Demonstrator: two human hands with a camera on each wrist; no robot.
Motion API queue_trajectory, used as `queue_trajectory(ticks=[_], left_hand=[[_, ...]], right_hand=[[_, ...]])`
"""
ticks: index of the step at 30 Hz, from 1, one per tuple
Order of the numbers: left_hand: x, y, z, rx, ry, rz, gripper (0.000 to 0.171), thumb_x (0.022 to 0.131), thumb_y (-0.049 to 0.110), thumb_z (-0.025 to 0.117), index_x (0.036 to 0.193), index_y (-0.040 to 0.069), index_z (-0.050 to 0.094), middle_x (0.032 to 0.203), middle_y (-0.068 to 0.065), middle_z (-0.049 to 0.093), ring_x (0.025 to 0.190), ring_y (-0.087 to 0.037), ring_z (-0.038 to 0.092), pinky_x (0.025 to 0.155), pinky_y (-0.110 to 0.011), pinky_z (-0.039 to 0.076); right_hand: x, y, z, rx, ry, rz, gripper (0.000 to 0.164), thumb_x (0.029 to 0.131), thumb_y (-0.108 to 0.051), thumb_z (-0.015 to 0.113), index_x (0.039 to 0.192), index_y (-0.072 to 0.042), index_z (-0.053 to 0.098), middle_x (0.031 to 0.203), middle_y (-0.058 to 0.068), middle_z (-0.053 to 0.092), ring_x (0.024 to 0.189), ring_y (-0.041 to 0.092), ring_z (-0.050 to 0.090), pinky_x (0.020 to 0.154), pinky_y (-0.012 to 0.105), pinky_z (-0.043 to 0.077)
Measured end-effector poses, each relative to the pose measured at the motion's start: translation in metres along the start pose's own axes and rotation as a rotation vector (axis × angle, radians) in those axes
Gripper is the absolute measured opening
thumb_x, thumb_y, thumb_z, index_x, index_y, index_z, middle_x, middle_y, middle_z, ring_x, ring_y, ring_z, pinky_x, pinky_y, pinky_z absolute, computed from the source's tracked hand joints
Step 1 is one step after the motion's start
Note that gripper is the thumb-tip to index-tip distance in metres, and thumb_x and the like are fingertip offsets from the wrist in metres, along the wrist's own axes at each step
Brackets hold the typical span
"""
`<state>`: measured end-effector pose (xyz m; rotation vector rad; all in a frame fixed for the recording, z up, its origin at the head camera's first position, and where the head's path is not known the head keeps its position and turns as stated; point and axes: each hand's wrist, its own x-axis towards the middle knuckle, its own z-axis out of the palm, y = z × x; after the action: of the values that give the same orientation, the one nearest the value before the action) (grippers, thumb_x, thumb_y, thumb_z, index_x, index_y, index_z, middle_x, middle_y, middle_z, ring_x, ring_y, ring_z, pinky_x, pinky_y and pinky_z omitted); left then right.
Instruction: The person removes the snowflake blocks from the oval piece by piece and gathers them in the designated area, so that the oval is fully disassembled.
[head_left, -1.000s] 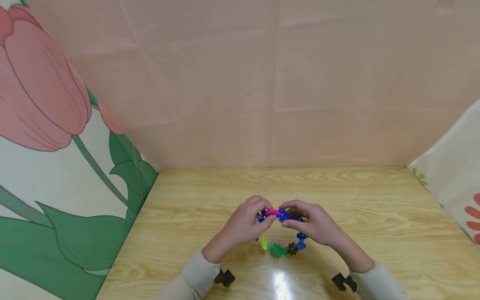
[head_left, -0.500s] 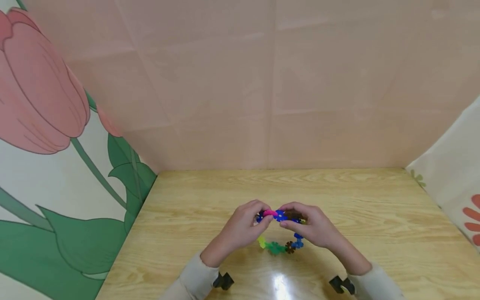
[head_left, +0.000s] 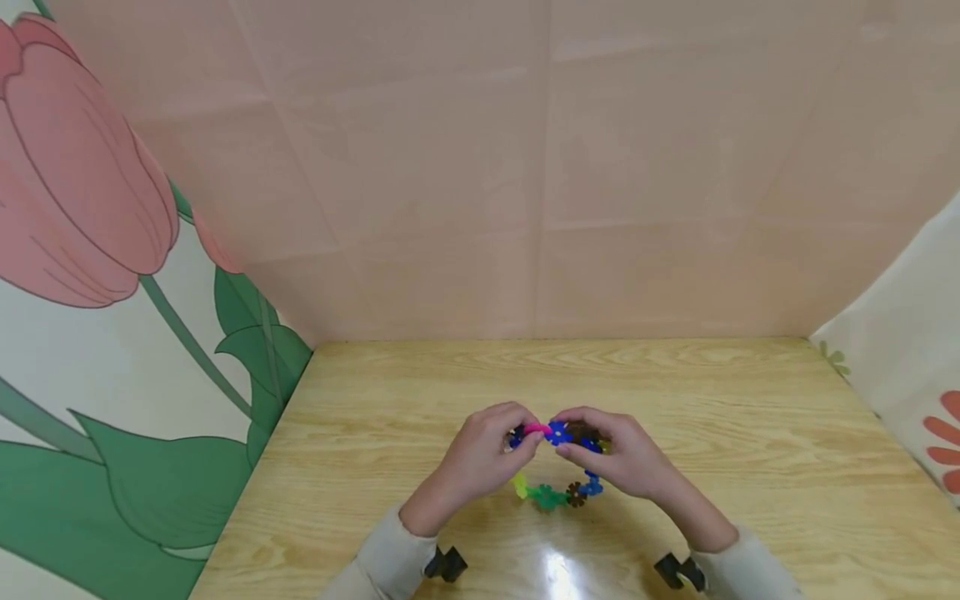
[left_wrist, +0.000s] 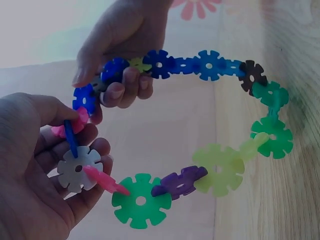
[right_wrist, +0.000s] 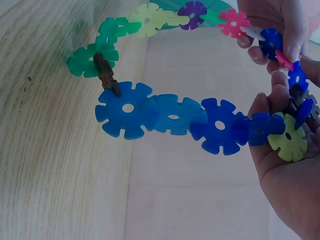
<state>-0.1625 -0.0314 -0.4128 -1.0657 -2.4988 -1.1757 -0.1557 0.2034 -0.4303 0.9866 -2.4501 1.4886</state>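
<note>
Plastic snowflake discs in blue, green, yellow, purple, pink, white and brown link into a ring (left_wrist: 131, 207) held between both hands. In the head view my left hand (head_left: 480, 448) pinches a pink snowflake disc (head_left: 536, 428) between thumb and fingers. White and dark blue discs beside it lie against those fingers. My right hand (head_left: 626, 454) grips the neighbouring blue snowflake disc (head_left: 554, 439) with thumb and fingertips, and a yellow disc (right_wrist: 280, 145) rests at its palm. Pink and blue discs meet edge to edge. The ring's lower side hangs toward me, with green discs (head_left: 546, 498) lowest.
The wood-grain table (head_left: 390, 392) lies beneath the hands. A plain pinkish backdrop (head_left: 525, 167) rises behind it. A tulip-printed panel (head_left: 90, 167) borders the left side, and a pale floral cloth (head_left: 900, 333) the right. Black wrist mounts (head_left: 446, 564) jut from the sleeves.
Both hands and the ring have shifted slightly left in the head view. The pink disc has turned and now shows thinner, more edge-on, beside the blue one.
</note>
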Motion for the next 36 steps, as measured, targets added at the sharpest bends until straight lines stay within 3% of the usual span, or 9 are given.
queue_trajectory(ticks=[6,19,27,30,36], left_hand=[[-0.0004,-0.0016,0.0002,-0.016,0.027,0.017,0.006,0.096,0.013,0.069,0.09,0.011,0.07,0.09,0.004,0.068,0.073,0.0,0.056,0.06,-0.013,0.049],[-0.0011,-0.0046,0.0021,0.031,0.069,0.044,0.012,0.092,0.01,0.071,0.082,0.013,0.064,0.081,0.005,0.061,0.062,0.001,0.047,0.051,-0.01,0.041],[-0.0019,-0.0021,0.0019,0.087,0.021,0.083,0.008,0.093,0.013,0.073,0.087,0.012,0.068,0.088,0.003,0.068,0.071,0.0,0.055,0.062,-0.007,0.045],[-0.0026,-0.0022,0.0015,0.075,0.002,0.066,0.006,0.093,0.014,0.072,0.089,0.011,0.068,0.089,0.003,0.068,0.07,0.001,0.055,0.06,-0.007,0.046],[-0.0054,-0.006,-0.0015,-0.016,-0.044,-0.031,0.003,0.097,0.014,0.068,0.096,0.012,0.07,0.093,0.003,0.067,0.067,0.004,0.056,0.057,-0.012,0.05]], right_hand=[[0.0005,0.0005,0.0011,0.01,-0.003,-0.003,0.024,0.096,-0.007,0.069,0.119,-0.012,0.068,0.093,-0.004,0.072,0.069,0.01,0.063,0.055,0.027,0.053],[0.0013,0.0031,0.0033,0.004,0.016,-0.03,0.023,0.095,-0.006,0.07,0.118,-0.012,0.068,0.092,0.0,0.071,0.069,0.01,0.062,0.055,0.028,0.054],[0.0017,0.0002,0.0014,-0.019,0.051,-0.065,0.025,0.095,-0.005,0.07,0.119,-0.01,0.068,0.092,0.006,0.073,0.07,0.008,0.063,0.055,0.026,0.053],[0.0017,-0.0011,0.0009,-0.018,0.045,-0.055,0.027,0.094,-0.003,0.07,0.12,-0.009,0.068,0.095,0.002,0.073,0.072,0.009,0.064,0.056,0.026,0.054],[0.0007,-0.0011,-0.0006,-0.036,0.036,-0.006,0.029,0.095,-0.006,0.07,0.124,-0.009,0.068,0.105,0.001,0.073,0.077,0.007,0.064,0.061,0.026,0.055]])
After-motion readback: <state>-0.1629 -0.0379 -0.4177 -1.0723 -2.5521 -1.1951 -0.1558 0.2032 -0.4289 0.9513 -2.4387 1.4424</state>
